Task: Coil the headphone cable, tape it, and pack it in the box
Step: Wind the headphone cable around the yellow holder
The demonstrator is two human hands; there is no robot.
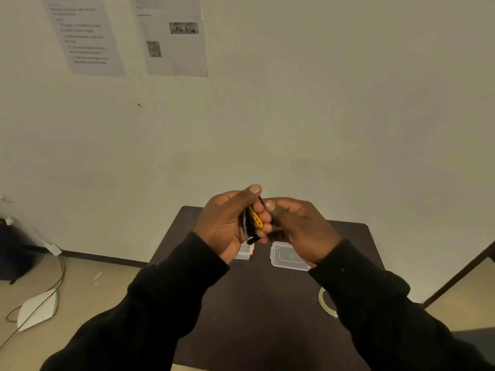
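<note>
My left hand point(225, 223) is closed around a narrow black tool with a yellow strip point(254, 218), which looks like a small cutter, held upright above the far half of the dark table point(241, 303). My right hand point(297, 226) meets it from the right, thumb and fingers pinching the tool's upper end. Under my hands a clear plastic box part point(286, 258) lies flat on the table. A second clear piece with a red edge point(245, 253) shows below my left wrist. A tape roll point(325, 301) lies near the right edge, half hidden by my sleeve. No headphone cable shows.
The small table stands against a pale wall with two printed sheets point(85, 36) taped high up on the left. On the floor to the left lie a white flat object point(37, 309) and a thin cable point(61, 271). A dark rail point(460, 274) runs diagonally at the right.
</note>
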